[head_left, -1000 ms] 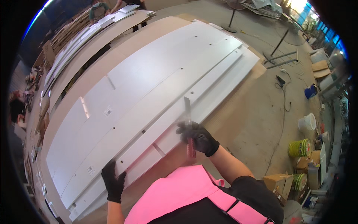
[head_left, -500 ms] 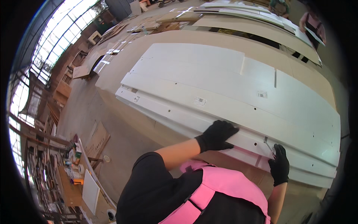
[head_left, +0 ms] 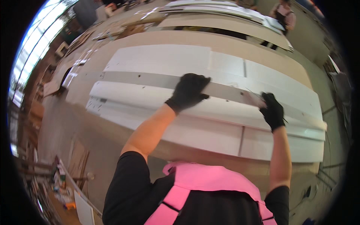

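My left hand, in a black glove, is on a long narrow white board. Its thumb and fingers straddle the board, whose upturned face looks grey in shadow and has small dark holes. Farther right, my black-gloved right hand is closed, slightly blurred, with a thin dark piece poking out at both sides; I cannot make out what kind of thing it is. Just on the near side of the narrow board lies another long white board. Both rest over a wider white panel with a dark seam.
More white panels lie on a brown sheet. Beyond them stands another stack of boards, with a person at its far right. Lower left, a bench carries a white panel and small items. Cables lie on the floor at right.
Both hands have moved away from my body. The narrow board has shifted away and tilted, uncovering more of the wide panel beneath. The view has also swung right.
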A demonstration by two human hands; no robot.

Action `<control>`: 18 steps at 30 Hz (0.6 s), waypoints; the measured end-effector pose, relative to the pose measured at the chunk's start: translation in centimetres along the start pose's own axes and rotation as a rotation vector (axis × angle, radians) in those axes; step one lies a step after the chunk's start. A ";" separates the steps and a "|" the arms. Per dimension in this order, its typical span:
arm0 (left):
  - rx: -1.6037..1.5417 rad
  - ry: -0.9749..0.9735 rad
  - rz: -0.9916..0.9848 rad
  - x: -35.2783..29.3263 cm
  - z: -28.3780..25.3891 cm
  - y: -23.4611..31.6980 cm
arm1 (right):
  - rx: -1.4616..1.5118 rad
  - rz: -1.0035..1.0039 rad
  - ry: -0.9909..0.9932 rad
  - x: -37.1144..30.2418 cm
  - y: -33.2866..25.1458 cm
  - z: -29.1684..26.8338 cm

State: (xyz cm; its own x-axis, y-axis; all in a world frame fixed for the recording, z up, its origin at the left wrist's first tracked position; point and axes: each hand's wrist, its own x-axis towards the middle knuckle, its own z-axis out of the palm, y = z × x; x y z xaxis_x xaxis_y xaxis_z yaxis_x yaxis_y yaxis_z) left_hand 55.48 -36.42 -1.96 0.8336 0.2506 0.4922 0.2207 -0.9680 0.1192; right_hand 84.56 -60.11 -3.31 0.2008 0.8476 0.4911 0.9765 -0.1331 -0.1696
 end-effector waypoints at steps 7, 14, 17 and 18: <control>0.057 0.148 -0.049 -3.3 3.7 -1.4 | 0.032 0.332 -0.084 -0.3 0.8 4.0; 0.035 0.089 -0.190 -6.4 4.7 -1.7 | -0.100 0.322 -0.114 -2.6 0.0 4.4; -0.008 0.098 -0.207 -6.1 4.7 -1.3 | -0.057 0.318 -0.040 -2.8 0.0 4.7; 0.022 0.073 -0.205 -5.9 4.7 -1.3 | -0.035 0.324 -0.073 -2.7 0.1 4.8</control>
State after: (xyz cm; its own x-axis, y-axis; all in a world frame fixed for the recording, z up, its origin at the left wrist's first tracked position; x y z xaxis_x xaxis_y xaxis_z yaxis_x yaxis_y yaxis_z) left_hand 52.62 -36.60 -9.09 0.7316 0.4402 0.5206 0.3933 -0.8962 0.2050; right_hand 83.79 -59.90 -8.78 0.4964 0.7926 0.3541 0.8652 -0.4183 -0.2765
